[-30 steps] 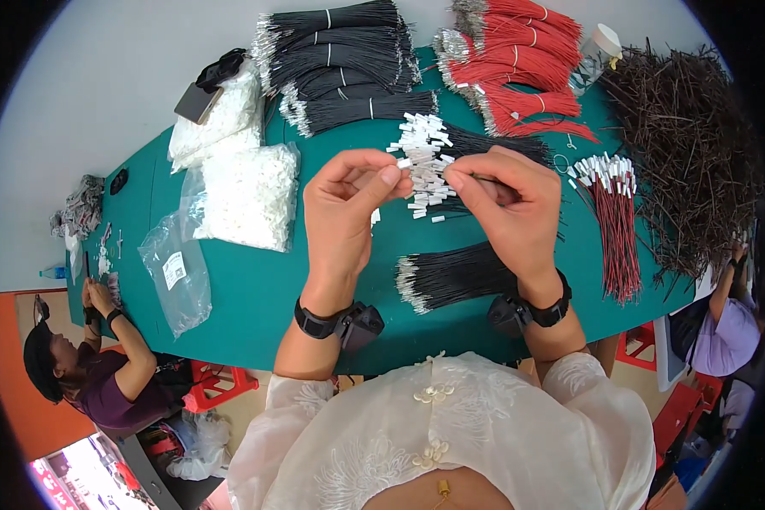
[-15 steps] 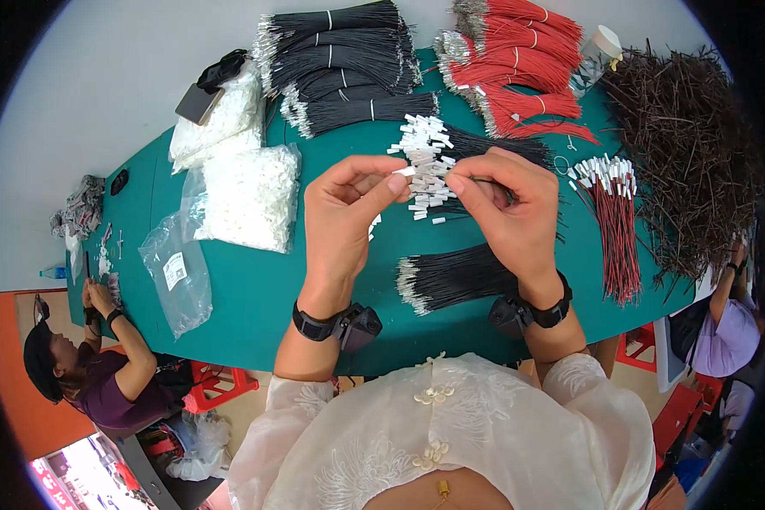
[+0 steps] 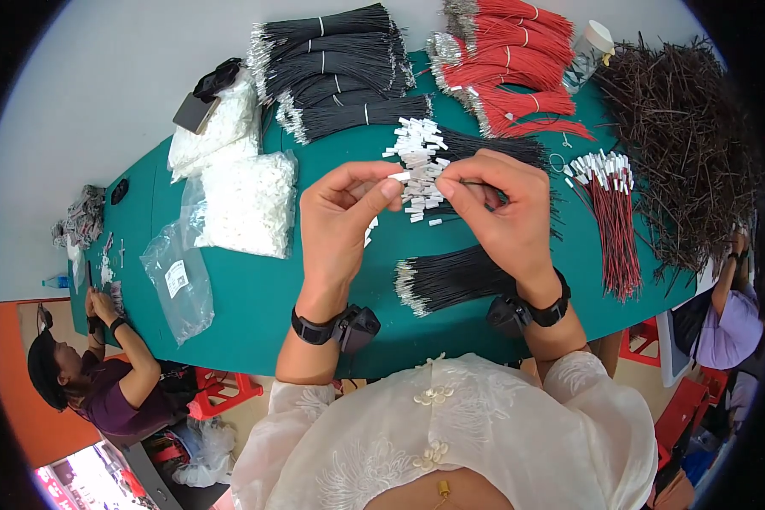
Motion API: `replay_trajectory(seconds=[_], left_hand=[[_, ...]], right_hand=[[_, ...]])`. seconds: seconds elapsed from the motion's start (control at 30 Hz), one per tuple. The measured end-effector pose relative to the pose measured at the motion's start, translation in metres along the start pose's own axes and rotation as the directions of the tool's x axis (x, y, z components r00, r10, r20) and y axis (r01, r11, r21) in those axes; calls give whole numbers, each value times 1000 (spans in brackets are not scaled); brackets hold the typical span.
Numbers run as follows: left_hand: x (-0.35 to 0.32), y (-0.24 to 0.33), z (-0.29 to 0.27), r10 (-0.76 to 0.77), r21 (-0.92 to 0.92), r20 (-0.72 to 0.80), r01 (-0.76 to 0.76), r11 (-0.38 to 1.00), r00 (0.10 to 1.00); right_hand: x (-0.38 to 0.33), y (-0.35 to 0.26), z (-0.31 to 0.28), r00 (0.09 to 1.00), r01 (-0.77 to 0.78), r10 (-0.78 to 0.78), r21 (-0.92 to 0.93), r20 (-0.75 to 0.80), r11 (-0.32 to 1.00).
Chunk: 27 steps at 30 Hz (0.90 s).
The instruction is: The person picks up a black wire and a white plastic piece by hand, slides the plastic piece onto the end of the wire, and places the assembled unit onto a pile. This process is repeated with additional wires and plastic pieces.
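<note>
My left hand (image 3: pixel 342 204) is closed, with a small white connector housing (image 3: pixel 402 177) pinched between thumb and forefinger. Close beside it, my right hand (image 3: pixel 512 204) pinches a thin wire, mostly hidden by the fingers; its tip points toward the housing. Whether the two touch is too small to tell. Behind and below the fingertips lies a heap of black wires (image 3: pixel 484 146) with white connectors (image 3: pixel 420 136) on their ends. A bundle of black wires (image 3: pixel 452 280) with bare silvery ends rests on the green table (image 3: pixel 357 246), nearer to me, partly under my right wrist.
Black wire bundles (image 3: pixel 331 59) and red wire bundles (image 3: pixel 518 59) lie at the back. Bags of white housings (image 3: pixel 246 204) stand left, beside an empty clear bag (image 3: pixel 178 280). Red-and-black wires (image 3: pixel 618 246) and a dark tangled pile (image 3: pixel 680 153) fill the right. Another person (image 3: pixel 102 374) sits far left.
My hands have come slightly closer together, and the right-hand fingertips are nearer the white housing. The whole view has shifted a little.
</note>
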State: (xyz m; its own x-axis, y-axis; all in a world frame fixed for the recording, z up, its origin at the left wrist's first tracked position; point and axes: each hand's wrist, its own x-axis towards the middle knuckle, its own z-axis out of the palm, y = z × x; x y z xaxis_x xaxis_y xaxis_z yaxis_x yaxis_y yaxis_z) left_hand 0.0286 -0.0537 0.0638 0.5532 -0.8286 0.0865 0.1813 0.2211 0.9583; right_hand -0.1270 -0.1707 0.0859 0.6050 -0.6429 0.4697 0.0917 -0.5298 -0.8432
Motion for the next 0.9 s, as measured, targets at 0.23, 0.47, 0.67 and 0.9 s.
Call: replay_trajectory(seconds=[0.23, 0.47, 0.67, 0.9], left_hand=[[-1, -2, -6, 2, -14, 7, -2, 1000, 1000], [-2, 1, -3, 15, 58, 13, -15, 998, 1000], [-2, 6, 0, -31, 100, 17, 29, 995, 999], [-3, 7, 2, -50, 111, 42, 45, 993, 998]], right_hand=[[0, -4, -1, 1000, -23, 23, 16, 5, 1000], [-1, -4, 0, 1000, -11, 11, 0, 17, 1000], [-1, -3, 0, 1000, 10, -10, -16, 16, 1000], [-1, -1, 1, 999, 27, -27, 1, 21, 1000]])
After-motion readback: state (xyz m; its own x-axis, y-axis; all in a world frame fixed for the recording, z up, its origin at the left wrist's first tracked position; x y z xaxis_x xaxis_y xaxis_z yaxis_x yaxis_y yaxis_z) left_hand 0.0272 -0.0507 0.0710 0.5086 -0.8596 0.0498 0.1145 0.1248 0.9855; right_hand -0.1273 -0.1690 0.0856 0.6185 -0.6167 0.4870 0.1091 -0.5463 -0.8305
